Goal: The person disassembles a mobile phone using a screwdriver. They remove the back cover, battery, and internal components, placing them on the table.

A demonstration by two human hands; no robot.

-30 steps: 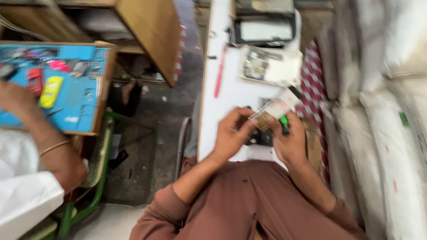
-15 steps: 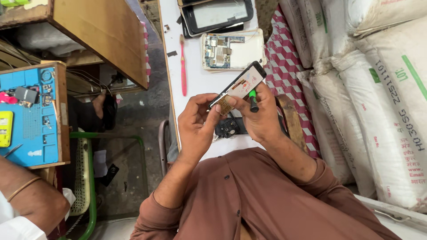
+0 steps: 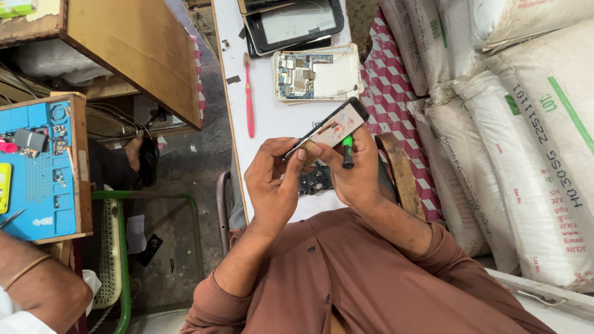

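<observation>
Head view: left hand (image 3: 272,182) and right hand (image 3: 352,176) both pinch a phone screen panel (image 3: 331,128), tilted, above the white table (image 3: 266,133). Right fingers also curl around a green-handled screwdriver (image 3: 348,150). Dark phone part (image 3: 315,179) lies under the hands, partly hidden. Near: pink toothbrush (image 3: 249,99), opened tablet (image 3: 315,74), black tablet screen (image 3: 297,23), sacks (image 3: 526,124). Co-worker's arm (image 3: 37,291) by blue repair mat (image 3: 37,167), well apart.

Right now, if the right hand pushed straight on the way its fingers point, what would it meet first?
The right hand, gripping a green-handled tool, points up the white table. It already touches the phone part; past that, probably the opened tablet, though depth is unclear.
</observation>
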